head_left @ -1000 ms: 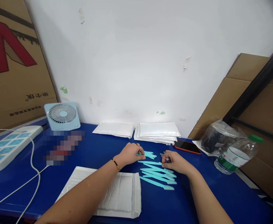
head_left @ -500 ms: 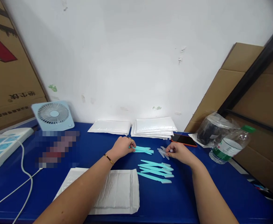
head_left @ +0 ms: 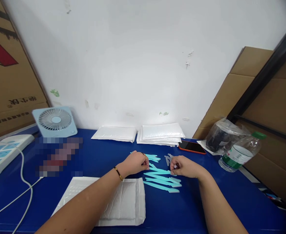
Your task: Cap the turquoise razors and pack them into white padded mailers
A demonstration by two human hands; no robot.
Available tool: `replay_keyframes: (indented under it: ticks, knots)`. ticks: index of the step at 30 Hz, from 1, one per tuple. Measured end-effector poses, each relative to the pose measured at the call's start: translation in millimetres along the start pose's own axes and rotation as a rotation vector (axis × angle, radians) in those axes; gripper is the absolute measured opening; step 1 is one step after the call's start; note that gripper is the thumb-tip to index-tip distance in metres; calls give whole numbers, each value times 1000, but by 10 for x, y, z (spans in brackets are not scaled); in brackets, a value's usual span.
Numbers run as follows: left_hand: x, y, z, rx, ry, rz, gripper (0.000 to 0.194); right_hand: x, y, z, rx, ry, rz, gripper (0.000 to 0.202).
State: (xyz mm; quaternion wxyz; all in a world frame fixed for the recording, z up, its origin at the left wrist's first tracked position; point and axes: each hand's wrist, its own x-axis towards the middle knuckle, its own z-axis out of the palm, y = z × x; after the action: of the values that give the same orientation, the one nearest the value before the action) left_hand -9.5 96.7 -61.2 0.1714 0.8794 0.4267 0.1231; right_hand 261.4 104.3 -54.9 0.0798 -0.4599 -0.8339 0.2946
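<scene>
My left hand [head_left: 136, 162] is closed, its thumb and fingers pinched at the handle end of a turquoise eyebrow razor [head_left: 154, 167]. My right hand [head_left: 185, 166] is closed at the blade end of a razor, fingertips bent down; a small clear cap may be in them, but I cannot tell. Several more turquoise razors [head_left: 161, 186] lie in a loose row just below both hands. Behind my left hand is another bunch of razors [head_left: 154, 158], partly covered by it. Small clear caps [head_left: 167, 159] lie beside my right fingers.
A white padded mailer [head_left: 124, 203] lies under my left forearm. Stacks of mailers [head_left: 161, 133] stand against the wall. A phone [head_left: 192, 147], a water bottle [head_left: 240, 152] and a bagged dark container [head_left: 222, 136] are at right; a fan [head_left: 56, 120] and power strip [head_left: 3, 154] at left.
Both hands have moved toward me, from the far bunch and the caps to the nearer row of razors. My left hand also shifted right and now pinches a razor there.
</scene>
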Motion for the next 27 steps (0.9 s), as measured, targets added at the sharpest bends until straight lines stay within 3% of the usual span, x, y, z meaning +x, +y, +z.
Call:
replay_keyframes:
  ticks: [5,11,16,20,24,27]
  knots:
    - [5,-106,-90,44,91,-36,11,3,51,-32,-26,138,6,8]
    - [-47,-258,-225,34,121,-117,15,-23,149,-157,-58,294,101,12]
    - [13,-194,-105,-7,88,37,25,-46,60,-114,-12,138,46,13]
    - [114,-144,46,55,125,0,16,-7,26,-31,-57,46,34,15]
    - [126,-96,57,61,165,-41,17,29,7,12,-65,50,17,12]
    - [75,-37,13,-10,183,-11,28,49,-72,18,-77,134,-45,10]
